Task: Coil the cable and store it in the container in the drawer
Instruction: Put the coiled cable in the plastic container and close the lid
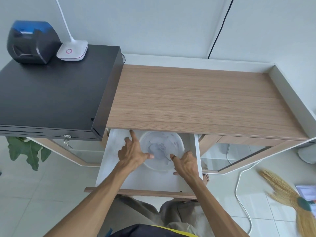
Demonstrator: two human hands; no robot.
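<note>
While both hands reach down into the open drawer (119, 168), the round clear container (162, 149) sits between them on the white drawer floor. The left hand (132, 153) lies at the left side of the container; its fingers (132, 135) are spread apart, the forefinger points away toward the back of the drawer, and the thumb lies on the container's lid near the left rim. The right hand (185, 164) is at the near right side of the container; its thumb rests on the lid too, and the other fingers curl down at the rim, but I cannot tell if they really grip it. Between the two thumbs, under the cloudy lid, a pale coiled shape is visible, which seems to be the cable (158, 148); it is blurred, so details are not clear.

Beyond the fingers, the wooden worktop (196, 100) covers the back part of the drawer. To the far left of the left fingers, a black cash box (51, 100) stands on the worktop, carrying a dark printer (30, 41) and a white lamp base (72, 51). Far to the right of the right fingers, a straw broom (287, 195) lies on the tiled floor beside a white cord (239, 182).
</note>
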